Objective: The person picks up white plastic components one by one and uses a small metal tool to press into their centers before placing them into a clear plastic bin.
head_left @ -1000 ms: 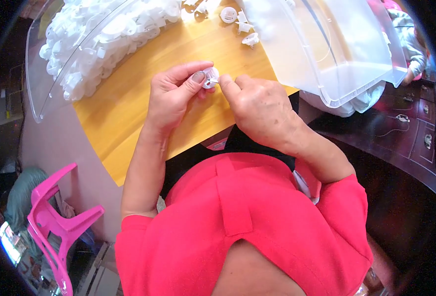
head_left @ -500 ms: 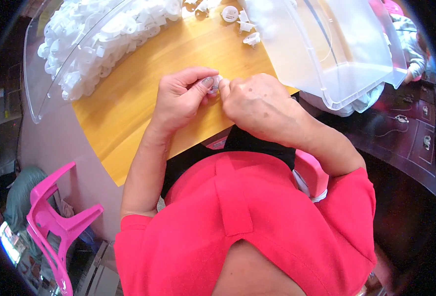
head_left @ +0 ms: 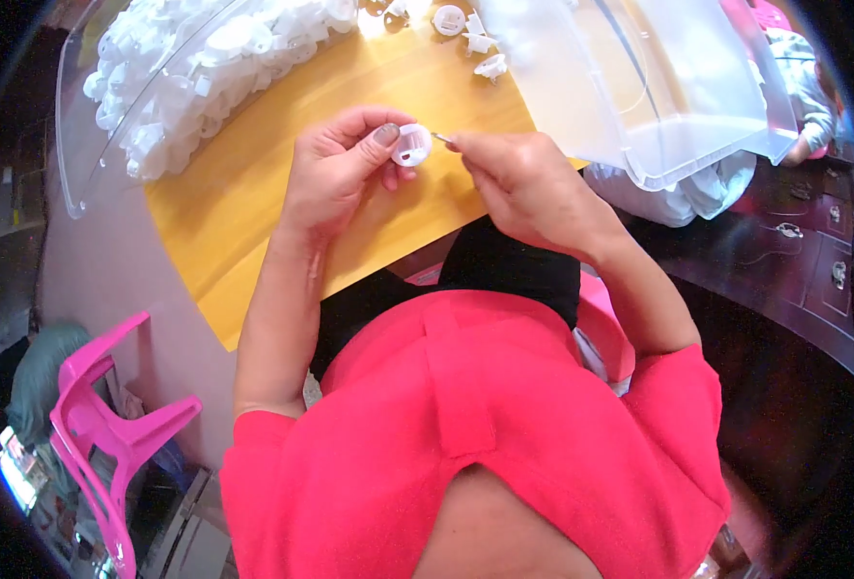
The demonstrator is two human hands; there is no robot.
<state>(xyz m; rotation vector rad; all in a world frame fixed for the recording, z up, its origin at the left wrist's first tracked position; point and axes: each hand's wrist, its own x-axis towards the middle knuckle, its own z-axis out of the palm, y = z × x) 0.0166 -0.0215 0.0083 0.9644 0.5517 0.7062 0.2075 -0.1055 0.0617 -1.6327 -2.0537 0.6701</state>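
Above the yellow wooden tabletop (head_left: 224,251), my left hand (head_left: 330,179) pinches a small round white plastic piece (head_left: 413,147) between thumb and fingers. Its flat, disc-like side with a small dark slot shows. My right hand (head_left: 533,188) is closed, its thumb and forefinger pinching a thin, greyish, pin-like tip (head_left: 441,138). That tip points at the white piece's right edge, with a slight gap between them; the rest of it is hidden in my fingers. Beyond my hands lie several loose white plastic pieces (head_left: 490,67), one a round disc (head_left: 448,20).
A clear bin at the far left holds a big heap of white plastic pieces (head_left: 195,77). Another translucent bin (head_left: 654,179) stands at the right. Dark drawers (head_left: 813,241) are beyond it, near another person's light sleeve (head_left: 798,82). A pink plastic chair (head_left: 118,425) is at lower left.
My right hand has drawn back to the right from the white piece. My left hand has moved slightly left and up, and the piece's round face now shows.
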